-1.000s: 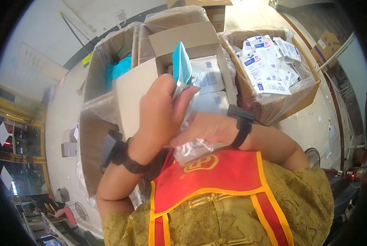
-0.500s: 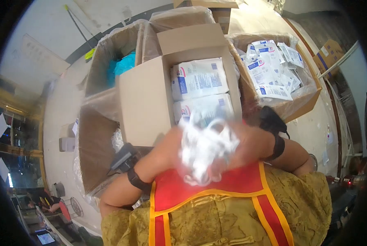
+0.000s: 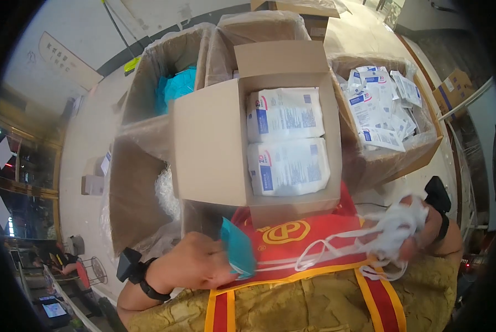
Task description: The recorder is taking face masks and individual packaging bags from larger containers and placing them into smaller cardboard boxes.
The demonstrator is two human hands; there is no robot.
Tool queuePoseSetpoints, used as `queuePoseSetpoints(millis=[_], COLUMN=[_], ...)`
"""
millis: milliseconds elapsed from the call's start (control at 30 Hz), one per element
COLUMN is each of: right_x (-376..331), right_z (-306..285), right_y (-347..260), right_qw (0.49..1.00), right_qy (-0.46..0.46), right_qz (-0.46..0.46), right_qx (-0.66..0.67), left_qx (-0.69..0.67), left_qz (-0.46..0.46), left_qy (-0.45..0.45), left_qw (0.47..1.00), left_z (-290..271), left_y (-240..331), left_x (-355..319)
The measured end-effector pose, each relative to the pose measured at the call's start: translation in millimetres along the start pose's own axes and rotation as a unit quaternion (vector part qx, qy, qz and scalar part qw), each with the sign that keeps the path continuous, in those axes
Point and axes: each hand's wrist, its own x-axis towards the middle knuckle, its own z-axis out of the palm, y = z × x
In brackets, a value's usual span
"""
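Observation:
Low at the left, my left hand (image 3: pixel 198 260) is closed around a small teal folded piece (image 3: pixel 238 249), whose kind I cannot make out. A blurred bundle of white straps (image 3: pixel 394 232) is in my right hand (image 3: pixel 422 224) at the lower right. Loose white straps stretch from that bundle leftward toward the teal piece, across my red apron (image 3: pixel 292 249) with yellow edging. Just beyond my hands stands an open cardboard box (image 3: pixel 206 146) with its flaps folded out. Two white packets (image 3: pixel 289 167) with blue and pink print lie on top inside it, front and back.
To the right, a plastic-lined carton (image 3: pixel 386 160) holds many loose white packets (image 3: pixel 378 105). A lined carton at the back left contains teal items (image 3: pixel 178 86). Nearer on the left, another lined carton (image 3: pixel 134 193) has white stringy material (image 3: pixel 167 193) inside.
My hands, together over the straps before, have moved apart, left hand leftward and right hand rightward. The teal piece now shows in my left hand. Both packets in the box are uncovered.

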Motion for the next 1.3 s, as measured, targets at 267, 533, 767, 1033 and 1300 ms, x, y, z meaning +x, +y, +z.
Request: queuePoseSetpoints(millis=[267, 533, 767, 1033, 1300], right_x=[-17, 76, 131, 178, 190], right_z=[-30, -34, -12, 15, 25], right_y=[41, 2, -7, 9, 29], right_qw=[0.884, 0.970, 0.968, 0.985, 0.954], right_qy=[0.315, 0.137, 0.144, 0.053, -0.145], right_qz=[-0.249, -0.141, -0.146, -0.069, -0.064], right_qx=[-0.238, -0.143, -0.143, -0.150, -0.256], left_qx=[0.062, -0.186, -0.214, 0.104, 0.135], left_qz=[-0.183, -0.243, -0.195, -0.099, -0.195], left_qy=[-0.039, 0.517, 0.481, 0.284, 0.332], left_qw=[0.980, 0.799, 0.828, 0.948, 0.913], left_z=[-58, -168, -125, 43, 17], left_y=[-5, -159, -168, -51, -39], left_x=[-22, 7, 81, 91, 19])
